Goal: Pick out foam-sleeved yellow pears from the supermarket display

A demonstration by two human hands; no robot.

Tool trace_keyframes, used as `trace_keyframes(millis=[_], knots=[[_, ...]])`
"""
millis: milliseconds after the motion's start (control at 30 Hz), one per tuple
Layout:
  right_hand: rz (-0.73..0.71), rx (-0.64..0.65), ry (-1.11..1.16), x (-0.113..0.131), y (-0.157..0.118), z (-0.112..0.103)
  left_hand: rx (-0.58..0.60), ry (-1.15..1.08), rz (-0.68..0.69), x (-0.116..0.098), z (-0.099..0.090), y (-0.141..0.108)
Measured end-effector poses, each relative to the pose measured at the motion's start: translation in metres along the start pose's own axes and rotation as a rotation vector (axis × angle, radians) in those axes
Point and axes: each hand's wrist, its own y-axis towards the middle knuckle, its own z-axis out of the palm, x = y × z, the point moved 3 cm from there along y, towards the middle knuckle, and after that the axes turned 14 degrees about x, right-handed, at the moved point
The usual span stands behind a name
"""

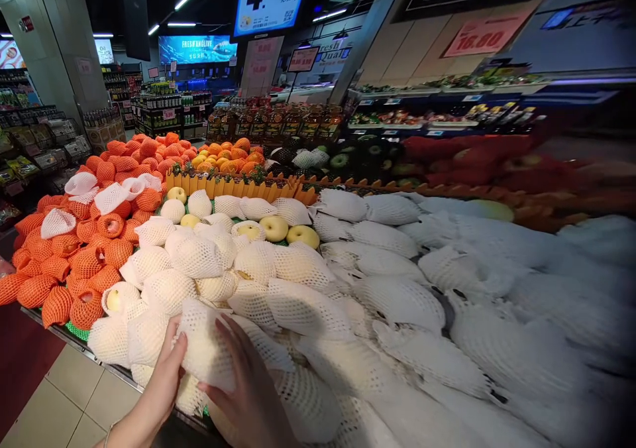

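Between my two hands is a pear in a white foam net (205, 342), held just above the front of the pile; the net hides the fruit itself. My left hand (166, 372) grips its left side, thumb and fingers pressed against the foam. My right hand (243, 382) curves round the other side, fingers bent over it. Beneath and around both hands lie many more white-netted pears (303, 305). Farther back, a few bare pale-yellow pears (273, 228) show among them.
Fruit in orange foam nets (87, 262) is heaped to the left. A low orange picket divider (233, 186) runs behind the pears, with oranges (223, 156) beyond it. A price screen (271, 0) hangs overhead. Larger white-netted fruit (397, 295) covers the right side, blurred at the edge.
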Motion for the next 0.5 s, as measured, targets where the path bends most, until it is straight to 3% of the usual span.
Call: trace_keyframes(millis=[167,267,400,500], knots=[[0.053,-0.106,-0.022,-0.027,0.02,-0.02,0.198,-0.202,-0.016,-0.023,0.021,0.037],[0.033,-0.12,-0.031,-0.047,0.037,-0.027,0.19,-0.263,0.007,-0.045,0.019,0.053],[-0.039,0.005,-0.066,-0.082,0.049,-0.007,0.037,-0.312,0.184,-0.069,-0.018,0.052],[-0.077,-0.028,-0.071,-0.105,0.047,0.012,-0.089,-0.078,0.302,-0.088,-0.058,0.05]])
